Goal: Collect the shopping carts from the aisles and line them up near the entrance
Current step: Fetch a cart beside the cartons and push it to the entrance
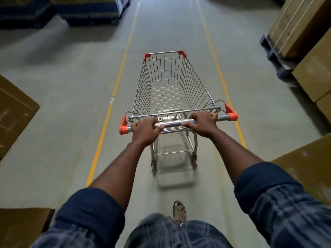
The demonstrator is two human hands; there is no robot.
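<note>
An empty wire shopping cart (168,81) with orange corner caps stands in front of me on the grey floor, between two yellow floor lines. Its chrome handle bar (176,123) runs across the middle of the view. My left hand (146,130) grips the bar near its left end. My right hand (203,123) grips it right of the middle. Both arms are stretched forward, with rolled-up blue sleeves. Nothing lies in the basket.
Brown cardboard boxes (304,31) on a dark pallet line the right side, with more boxes (12,111) at the left and near corners. Blue-and-yellow stacked goods (86,9) stand at the far left. The aisle floor (168,24) runs straight ahead. My sandalled foot (179,211) shows below.
</note>
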